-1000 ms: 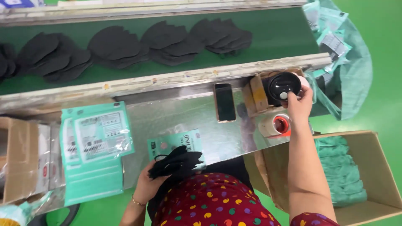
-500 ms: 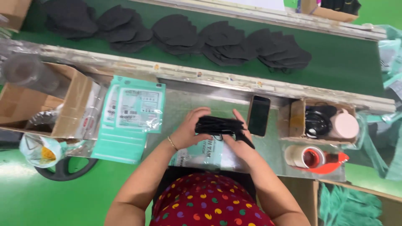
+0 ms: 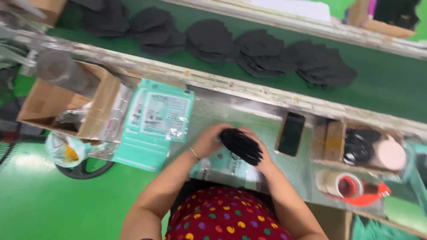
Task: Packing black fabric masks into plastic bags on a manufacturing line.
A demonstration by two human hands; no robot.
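Hands [image 3: 235,144] around one black stack [image 3: 241,145]

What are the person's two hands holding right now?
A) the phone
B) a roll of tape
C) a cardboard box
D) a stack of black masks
D: both the left hand and the right hand grip the stack of black masks over the metal table, while the phone lies untouched beside them.

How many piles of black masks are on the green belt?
5, maybe more hidden. Along the green belt, left to right: pile one, pile two, pile three, pile four, pile five. The far-left pile is cut off by the frame.
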